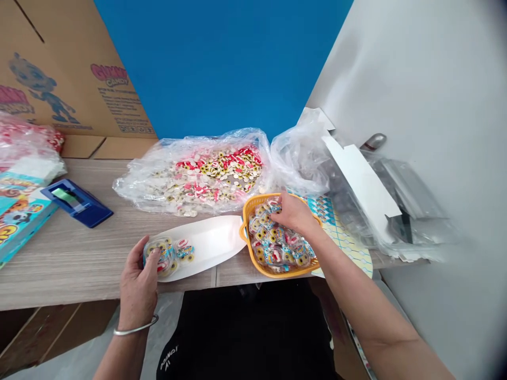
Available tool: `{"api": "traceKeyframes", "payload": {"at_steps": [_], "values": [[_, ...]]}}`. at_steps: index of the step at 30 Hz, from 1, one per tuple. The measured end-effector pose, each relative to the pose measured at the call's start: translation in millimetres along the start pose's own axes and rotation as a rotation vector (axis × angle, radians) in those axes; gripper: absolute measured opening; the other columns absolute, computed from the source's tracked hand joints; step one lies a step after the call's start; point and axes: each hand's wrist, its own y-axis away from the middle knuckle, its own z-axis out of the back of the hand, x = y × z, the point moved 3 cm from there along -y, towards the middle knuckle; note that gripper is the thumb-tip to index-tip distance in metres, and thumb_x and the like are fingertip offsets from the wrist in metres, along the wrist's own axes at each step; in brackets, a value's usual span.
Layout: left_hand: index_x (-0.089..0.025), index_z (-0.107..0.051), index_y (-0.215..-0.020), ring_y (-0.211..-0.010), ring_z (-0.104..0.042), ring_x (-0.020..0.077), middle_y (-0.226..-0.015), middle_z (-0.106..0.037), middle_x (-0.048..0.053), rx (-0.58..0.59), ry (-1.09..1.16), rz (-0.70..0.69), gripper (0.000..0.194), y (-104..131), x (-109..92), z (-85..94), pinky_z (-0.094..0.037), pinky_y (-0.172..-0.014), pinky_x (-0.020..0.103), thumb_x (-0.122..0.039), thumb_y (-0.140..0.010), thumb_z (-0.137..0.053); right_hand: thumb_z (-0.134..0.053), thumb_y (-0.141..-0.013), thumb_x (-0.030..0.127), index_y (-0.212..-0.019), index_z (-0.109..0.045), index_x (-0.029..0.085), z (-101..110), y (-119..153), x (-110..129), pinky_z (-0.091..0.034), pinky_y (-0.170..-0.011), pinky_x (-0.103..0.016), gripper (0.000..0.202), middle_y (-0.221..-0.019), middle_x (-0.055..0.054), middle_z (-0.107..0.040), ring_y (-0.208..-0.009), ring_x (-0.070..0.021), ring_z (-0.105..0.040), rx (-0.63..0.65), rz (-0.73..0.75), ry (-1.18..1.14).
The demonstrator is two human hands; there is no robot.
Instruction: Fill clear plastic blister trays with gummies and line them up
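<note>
My left hand (140, 279) is closed around clear plastic packs (163, 258) of small eye-shaped and red-and-white pieces, over the left end of a long white card (214, 240). Beside them on the card lies a small cluster of the same pieces (185, 250). On the right, my right hand (295, 214) reaches into an orange basket (253, 269) full of similar clear packs (273, 237). Thumb and fingers close on a pack near the basket's far side; the fingertips are partly hidden.
Behind lies a large clear bag (198, 182) of loose pieces. A blue tape-dispenser-like object (79, 203), a colourful box (24, 216) and a cardboard carton (75, 68) stand left. Right are a patterned sheet (352, 253), plastic wrapping (304, 158) and a white card strip (364, 184).
</note>
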Motion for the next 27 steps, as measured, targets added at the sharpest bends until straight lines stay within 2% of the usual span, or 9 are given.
{"api": "traceKeyframes", "payload": {"at_steps": [5, 11, 15, 21, 24, 27], "values": [[-0.028, -0.058, -0.140, -0.088, -0.059, 0.0184, -0.106, -0.064, 0.002, -0.006, -0.097, -0.044, 0.064, -4, -5, 0.2, -0.048, -0.086, 0.032, -0.053, -0.082, -0.069, -0.069, -0.074, 0.033, -0.134, -0.051, 0.015, -5, -2, -6, -0.046, -0.079, -0.031, 0.065, -0.113, -0.014, -0.073, -0.102, -0.0290, -0.068, 0.026, 0.077, -0.051], [-0.025, -0.058, -0.139, -0.111, -0.061, 0.0237, -0.131, -0.063, 0.008, 0.060, -0.067, -0.098, 0.063, -14, -1, 1.9, -0.046, -0.103, 0.037, -0.047, -0.082, -0.071, -0.070, -0.073, 0.033, -0.133, -0.054, 0.015, -15, -6, -5, -0.046, -0.079, -0.033, 0.065, -0.117, -0.016, -0.070, -0.102, -0.0302, -0.066, -0.010, 0.050, -0.030], [-0.024, -0.061, -0.135, -0.112, -0.061, 0.0249, -0.122, -0.065, 0.007, 0.069, -0.027, -0.080, 0.061, -17, 2, 5.7, -0.047, -0.104, 0.039, -0.042, -0.079, -0.075, -0.072, -0.071, 0.034, -0.123, -0.060, 0.015, -20, -12, -5, -0.045, -0.080, -0.031, 0.057, -0.123, -0.017, -0.066, -0.102, -0.0280, -0.064, 0.027, 0.056, -0.008], [-0.024, -0.063, -0.134, -0.109, -0.062, 0.0249, -0.112, -0.067, 0.005, 0.095, -0.008, -0.071, 0.060, -21, 5, 9.4, -0.049, -0.100, 0.037, -0.039, -0.077, -0.076, -0.073, -0.070, 0.030, -0.112, -0.063, 0.017, -23, -22, -7, -0.041, -0.074, -0.027, 0.045, -0.103, -0.008, -0.071, -0.091, -0.0215, -0.064, 0.084, 0.053, -0.035], [-0.025, -0.063, -0.133, -0.112, -0.061, 0.0261, -0.114, -0.067, 0.005, 0.094, 0.007, -0.075, 0.058, -21, 4, 9.5, -0.048, -0.102, 0.038, -0.038, -0.077, -0.076, -0.071, -0.071, 0.028, -0.107, -0.063, 0.017, -15, -18, -6, -0.040, -0.070, -0.026, 0.039, -0.098, -0.007, -0.071, -0.085, -0.0205, -0.064, 0.104, 0.048, -0.037], [-0.025, -0.063, -0.132, -0.116, -0.060, 0.0271, -0.121, -0.067, 0.006, 0.098, 0.013, -0.089, 0.057, -20, -1, 8.3, -0.047, -0.104, 0.039, -0.038, -0.078, -0.076, -0.070, -0.072, 0.029, -0.107, -0.062, 0.016, 9, 1, 11, -0.041, -0.068, -0.029, 0.038, -0.096, -0.010, -0.072, -0.082, -0.0226, -0.064, 0.030, 0.013, -0.058]]}}
